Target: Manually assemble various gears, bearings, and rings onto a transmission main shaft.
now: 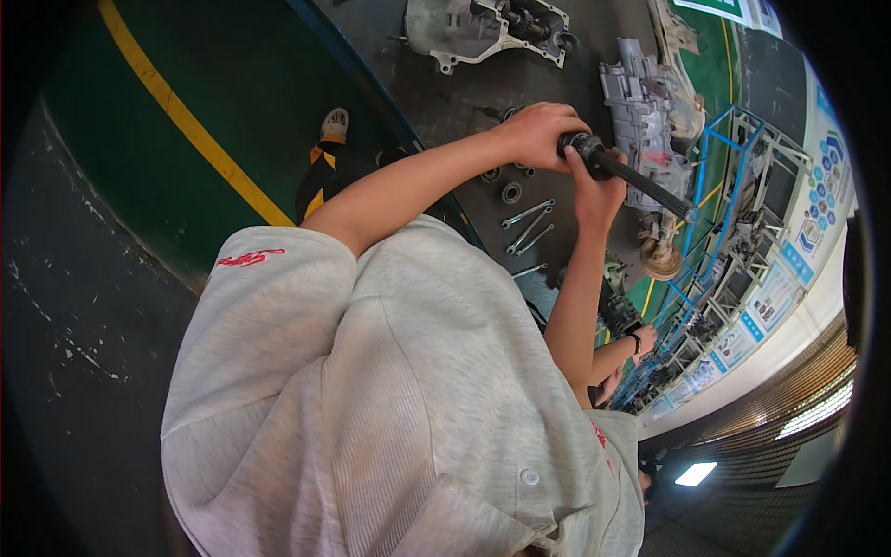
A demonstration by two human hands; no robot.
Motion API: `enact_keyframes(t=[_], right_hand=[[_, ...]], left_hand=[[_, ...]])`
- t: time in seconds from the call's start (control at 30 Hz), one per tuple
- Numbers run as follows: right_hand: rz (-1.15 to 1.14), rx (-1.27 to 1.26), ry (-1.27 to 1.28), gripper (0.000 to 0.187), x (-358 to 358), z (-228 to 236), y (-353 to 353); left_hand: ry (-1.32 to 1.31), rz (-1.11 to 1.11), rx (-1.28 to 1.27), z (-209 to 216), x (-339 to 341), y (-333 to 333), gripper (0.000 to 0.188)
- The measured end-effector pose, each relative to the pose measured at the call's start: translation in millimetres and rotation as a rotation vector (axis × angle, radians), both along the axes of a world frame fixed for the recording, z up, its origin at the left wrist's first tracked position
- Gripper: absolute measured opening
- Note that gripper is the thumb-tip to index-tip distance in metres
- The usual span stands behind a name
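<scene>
A dark, greasy splined shaft is held out in front of me, above the work table. Its thick ringed end lies between my hands, and the long ribbed length slants away to the right. My left hand is closed about the thick end, most of its fingers hidden from view. On the near side of the shaft my right hand grips it, thumb raised against the collar. Below them on the table lie several combination wrenches and a small gear ring.
An opened metal gearbox housing sits at the far side of the dark table, and a grey gearbox stands to the right. Beyond runs a blue metal rack with parts. Another person's hand with a wristband shows at the right.
</scene>
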State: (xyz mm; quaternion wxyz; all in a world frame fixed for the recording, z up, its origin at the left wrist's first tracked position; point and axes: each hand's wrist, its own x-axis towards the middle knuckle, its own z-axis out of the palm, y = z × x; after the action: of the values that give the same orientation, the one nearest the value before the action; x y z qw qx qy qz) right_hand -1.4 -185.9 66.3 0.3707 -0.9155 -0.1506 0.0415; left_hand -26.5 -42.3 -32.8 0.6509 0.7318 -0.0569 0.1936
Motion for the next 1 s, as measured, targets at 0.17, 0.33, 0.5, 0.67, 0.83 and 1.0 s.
enact_keyframes(t=[0.17, 0.33, 0.5, 0.67, 0.83, 1.0], right_hand=[[-0.115, -0.169, -0.078, 0.053, -10, 9, 14], [-0.206, -0.335, 0.005, 0.06, -18, 25, 34], [-0.29, -0.328, 0.022, 0.058, -25, 33, 49], [-0.208, -0.251, -0.259, 0.051, -16, 14, 39], [-0.105, -0.163, -0.176, 0.048, -14, 22, 39], [-0.114, -0.047, -0.098, 0.061, -11, 2, 29]], left_hand=[[-0.009, -0.043, 0.022, 6, 2, 4, 0.051], [0.058, -0.059, 0.011, 12, -2, 12, 0.05], [0.037, -0.116, 0.079, 25, -4, 21, 0.049], [0.05, -0.116, 0.05, 23, 6, 28, 0.053], [0.033, -0.118, 0.062, 24, 11, 33, 0.054], [0.065, -0.139, 0.095, 24, 11, 36, 0.061]])
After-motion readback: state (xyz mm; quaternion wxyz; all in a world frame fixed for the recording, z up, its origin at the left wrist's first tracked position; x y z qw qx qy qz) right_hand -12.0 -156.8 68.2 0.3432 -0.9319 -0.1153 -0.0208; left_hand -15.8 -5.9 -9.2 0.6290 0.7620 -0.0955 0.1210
